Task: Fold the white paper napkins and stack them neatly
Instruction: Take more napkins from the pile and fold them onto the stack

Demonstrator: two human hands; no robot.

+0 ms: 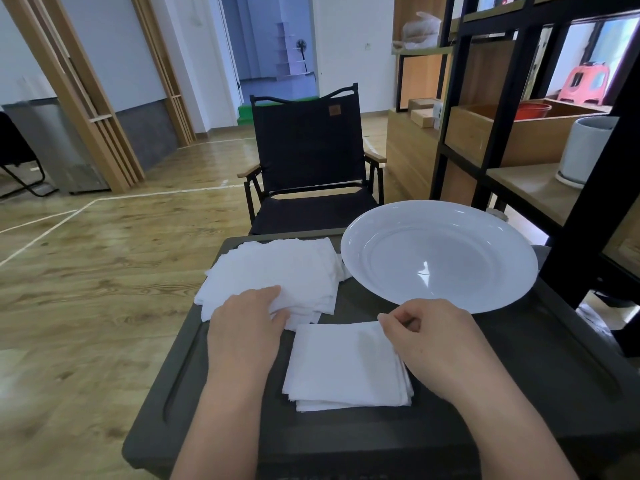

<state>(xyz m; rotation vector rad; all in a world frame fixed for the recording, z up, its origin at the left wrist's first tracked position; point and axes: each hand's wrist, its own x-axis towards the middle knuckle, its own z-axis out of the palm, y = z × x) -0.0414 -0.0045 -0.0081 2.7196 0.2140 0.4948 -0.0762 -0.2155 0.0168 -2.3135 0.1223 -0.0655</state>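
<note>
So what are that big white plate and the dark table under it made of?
The plate looks like glossy plastic or melamine, though glazed ceramic is possible: it is smooth and shows sharp window reflections. The table looks like matte dark moulded plastic: a dull surface with rounded corners and a groove pressed in along each side. Neither can be settled by sight alone.

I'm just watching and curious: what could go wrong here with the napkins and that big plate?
The left hand is lifting from a loose pile of unfolded napkins with ragged edges, so it may drag up several sheets. The folded stack already looks uneven at its near edge and could skew under the right hand. The white plate seems to overhang the table; a bump might tip it.
</note>
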